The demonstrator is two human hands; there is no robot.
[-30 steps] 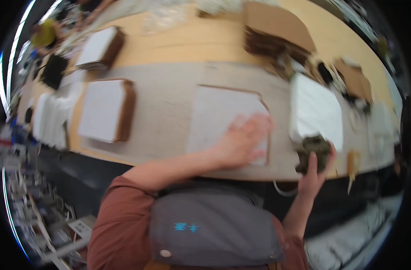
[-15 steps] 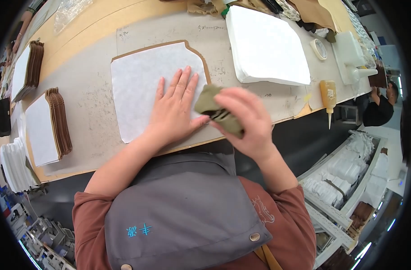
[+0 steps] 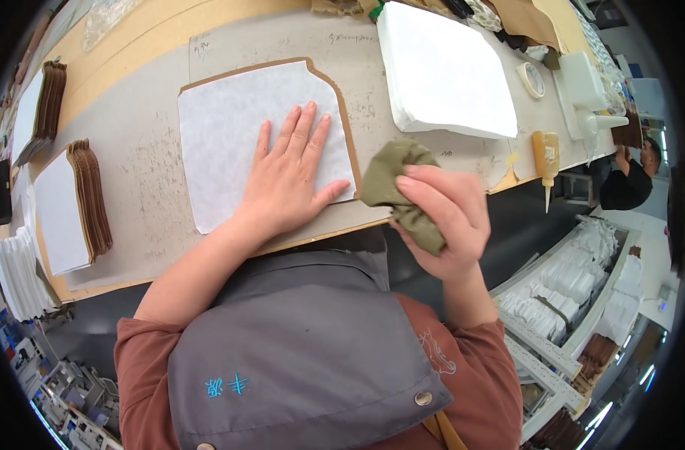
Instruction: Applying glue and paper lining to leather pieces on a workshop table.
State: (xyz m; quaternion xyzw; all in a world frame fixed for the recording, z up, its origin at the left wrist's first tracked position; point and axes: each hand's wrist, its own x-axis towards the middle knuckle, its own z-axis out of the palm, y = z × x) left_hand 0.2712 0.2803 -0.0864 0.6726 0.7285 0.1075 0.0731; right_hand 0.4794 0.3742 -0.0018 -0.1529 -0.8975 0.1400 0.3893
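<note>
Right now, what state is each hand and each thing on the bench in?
Left hand: flat, fingers spread, pressing the white sheet.
Right hand: closed around the olive-green cloth, at the bench edge.
Olive-green cloth: bunched up.
White sheet on brown card backing: lying flat.
Stack of white sheets: piled, untouched.
Amber squeeze bottle: lying down, nozzle toward the edge.
Tape roll: lying flat.

Looking steeply down from head height over the chest, facing the bench [image 3: 155, 161] edge at close range. Bending straight edges toward a dark round rim, fisheye-wide. Taking in both hands near centre, shelving at lower right. Only one view, sharing nothing.
</note>
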